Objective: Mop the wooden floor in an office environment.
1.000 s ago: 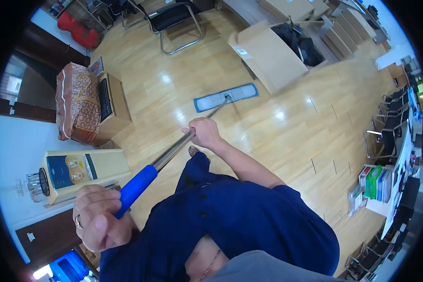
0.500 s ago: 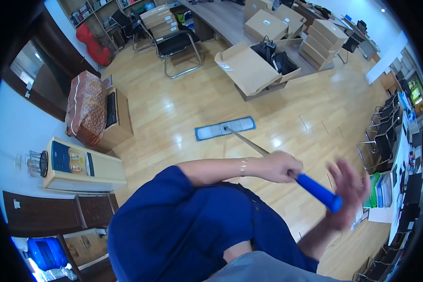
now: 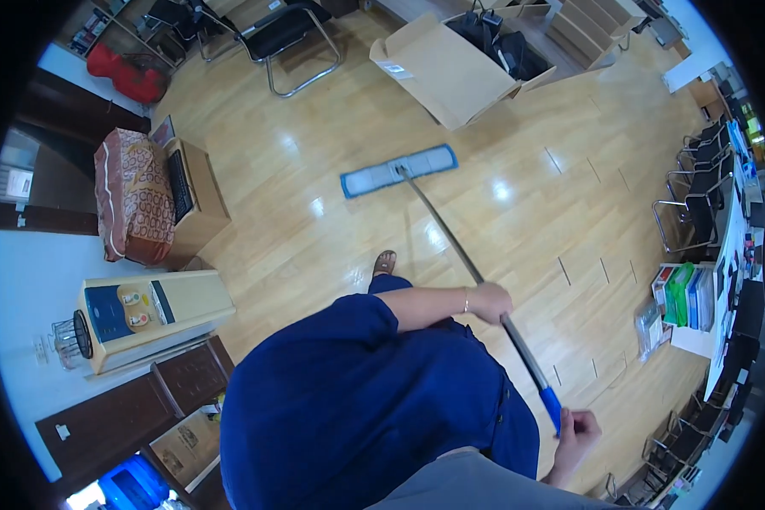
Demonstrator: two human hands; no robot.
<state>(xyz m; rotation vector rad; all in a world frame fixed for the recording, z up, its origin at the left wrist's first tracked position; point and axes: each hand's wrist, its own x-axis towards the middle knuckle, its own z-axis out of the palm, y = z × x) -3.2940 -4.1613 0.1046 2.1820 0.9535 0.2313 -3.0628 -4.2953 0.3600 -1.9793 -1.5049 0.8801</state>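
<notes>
A flat mop lies with its long white-and-blue head [image 3: 367, 180] on the wooden floor, ahead of me. From its middle a metal pole [image 3: 452, 236] slants back toward my right side and ends in a blue grip [image 3: 550, 403]. My left hand [image 3: 490, 303], a bracelet at its wrist, is wrapped round the pole partway along. At the top end my right hand [image 3: 580, 432] is closed on the blue grip, thumb and curled fingers against it.
Left stand a water dispenser [image 3: 191, 297] and a cloth-covered bundle [image 3: 136, 200] beside a cardboard box. An open carton [image 3: 450, 72] juts out ahead. Black chairs [image 3: 701, 208] and a rack of folders [image 3: 693, 296] line the right. My sandalled foot [image 3: 384, 263] is behind the mop head.
My right hand was spread beside the grip and is now closed on its end. My left hand holds the pole farther from the grip. The view has shifted, and my foot now shows.
</notes>
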